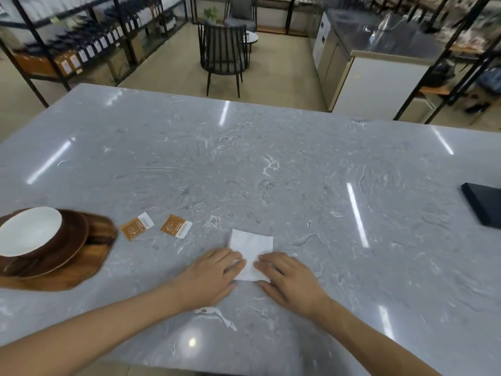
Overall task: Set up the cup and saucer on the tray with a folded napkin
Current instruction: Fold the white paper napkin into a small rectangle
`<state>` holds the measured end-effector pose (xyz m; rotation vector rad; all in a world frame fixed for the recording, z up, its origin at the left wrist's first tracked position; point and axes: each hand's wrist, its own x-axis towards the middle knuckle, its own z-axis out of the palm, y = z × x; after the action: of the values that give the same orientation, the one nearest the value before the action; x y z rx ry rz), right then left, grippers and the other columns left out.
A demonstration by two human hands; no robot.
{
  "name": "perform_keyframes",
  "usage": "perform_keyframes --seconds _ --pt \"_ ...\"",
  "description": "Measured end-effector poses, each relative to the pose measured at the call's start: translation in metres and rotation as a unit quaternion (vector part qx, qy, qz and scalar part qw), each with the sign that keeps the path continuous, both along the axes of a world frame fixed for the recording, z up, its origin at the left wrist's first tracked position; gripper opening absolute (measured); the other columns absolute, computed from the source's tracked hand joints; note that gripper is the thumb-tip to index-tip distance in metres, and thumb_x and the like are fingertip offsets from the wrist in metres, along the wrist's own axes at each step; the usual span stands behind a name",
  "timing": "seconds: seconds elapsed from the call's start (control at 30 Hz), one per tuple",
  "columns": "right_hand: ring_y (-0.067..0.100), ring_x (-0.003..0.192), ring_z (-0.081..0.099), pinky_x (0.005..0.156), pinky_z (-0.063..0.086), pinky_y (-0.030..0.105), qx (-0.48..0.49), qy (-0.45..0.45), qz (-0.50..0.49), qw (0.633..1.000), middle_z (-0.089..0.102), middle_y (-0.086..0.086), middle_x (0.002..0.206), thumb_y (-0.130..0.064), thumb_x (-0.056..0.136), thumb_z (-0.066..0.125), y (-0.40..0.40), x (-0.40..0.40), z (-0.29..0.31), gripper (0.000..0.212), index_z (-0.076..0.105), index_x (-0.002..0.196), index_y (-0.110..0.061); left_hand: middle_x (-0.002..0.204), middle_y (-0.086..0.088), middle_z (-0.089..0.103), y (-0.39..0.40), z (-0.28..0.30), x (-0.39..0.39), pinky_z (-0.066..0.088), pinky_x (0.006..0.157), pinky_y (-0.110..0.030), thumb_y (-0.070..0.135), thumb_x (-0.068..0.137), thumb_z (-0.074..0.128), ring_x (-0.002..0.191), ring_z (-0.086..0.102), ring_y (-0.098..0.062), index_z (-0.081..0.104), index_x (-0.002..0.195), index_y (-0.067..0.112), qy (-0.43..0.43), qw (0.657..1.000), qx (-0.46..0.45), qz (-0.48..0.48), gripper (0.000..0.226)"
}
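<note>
A white napkin [250, 249] lies flat on the grey marble table [271, 164] near its front edge. My left hand [210, 275] rests palm down on the napkin's left side, fingers straight. My right hand [288, 279] presses flat on its lower right corner. At the far left a wooden tray [89, 256] carries a brown saucer [73, 240], and on the saucer sits a cup [29, 232], brown outside and white inside. Both hands are well to the right of the tray.
Two small orange-and-white sachets [137, 226] [176, 226] lie between the tray and the napkin. A dark flat object [485, 204] sits at the table's right edge. Beyond the table stand a black chair [223, 52], shelving and a counter.
</note>
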<state>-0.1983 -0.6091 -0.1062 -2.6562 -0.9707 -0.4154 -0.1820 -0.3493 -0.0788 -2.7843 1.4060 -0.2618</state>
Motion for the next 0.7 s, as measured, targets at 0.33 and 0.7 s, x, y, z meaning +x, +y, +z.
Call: perform_keyframes --seconds 0.33,0.7 --pt "0.02 0.081 0.072 0.062 0.058 0.031 0.098 0.056 -0.049 0.992 0.076 0.0 0.096 -0.029 0.102 0.053 0.008 0.013 0.018 0.026 0.074 0.106 -0.014 0.107 -0.002 0.068 -0.007 0.012 0.021 0.051 0.089 -0.036 0.019 0.096 0.058 0.101 0.062 -0.019 0.07 0.108 0.015 0.23 0.945 -0.206 0.107 0.018" --pt "0.002 0.088 0.064 0.072 0.053 0.016 0.301 0.2 -0.241 0.901 0.069 -0.009 0.106 -0.035 0.104 0.048 0.025 0.046 0.015 0.025 0.062 0.124 -0.028 0.101 0.004 0.067 -0.024 0.003 0.072 0.044 0.075 -0.017 0.024 0.093 0.071 0.088 0.061 -0.003 0.068 0.11 0.015 0.293 0.832 -0.382 0.275 0.019"
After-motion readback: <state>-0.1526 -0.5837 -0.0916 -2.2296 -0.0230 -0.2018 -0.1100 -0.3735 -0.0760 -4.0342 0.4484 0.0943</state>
